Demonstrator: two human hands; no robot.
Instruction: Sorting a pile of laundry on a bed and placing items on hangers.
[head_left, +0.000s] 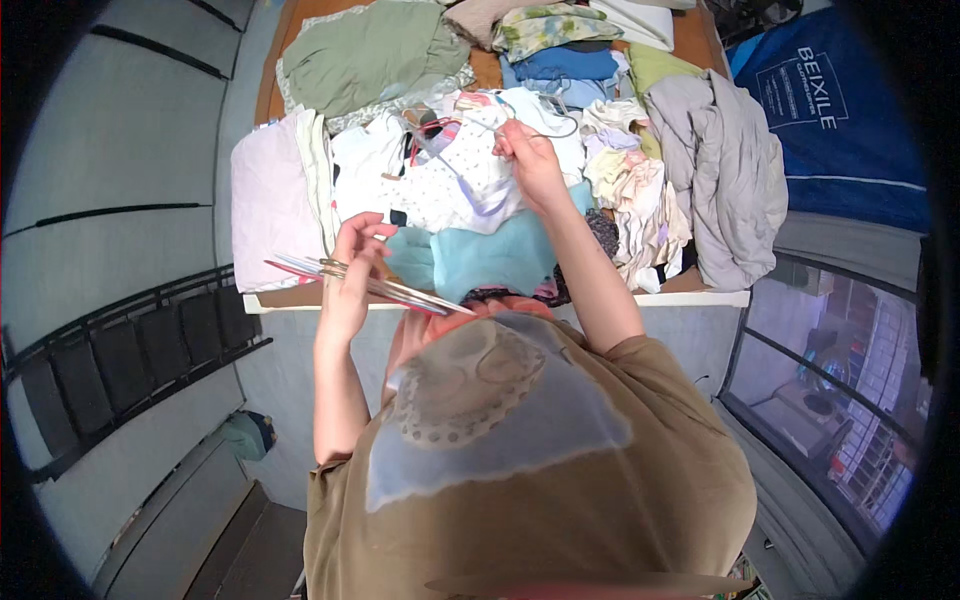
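Observation:
My left hand (360, 251) is closed around a bundle of thin hangers (397, 289), some silvery and some red, above the near edge of the clothes-covered surface. Raised over the pile, my right hand (521, 146) grips a thin grey hanger (559, 135) between thumb and fingers. White garments with small dots (442, 199) lie beneath and left of it. Among them are red hangers (431, 131), partly covered. A turquoise cloth (487, 255) hangs close to the near edge, between my hands.
Folded pale pink fabric (270, 206) lies at the left and a crumpled grey cover (716, 172) at the right. Green fabric (375, 56) is at the back left. Cream clothes (637, 202) lie right of centre. A large blue bag (847, 135) stands beyond, at the right.

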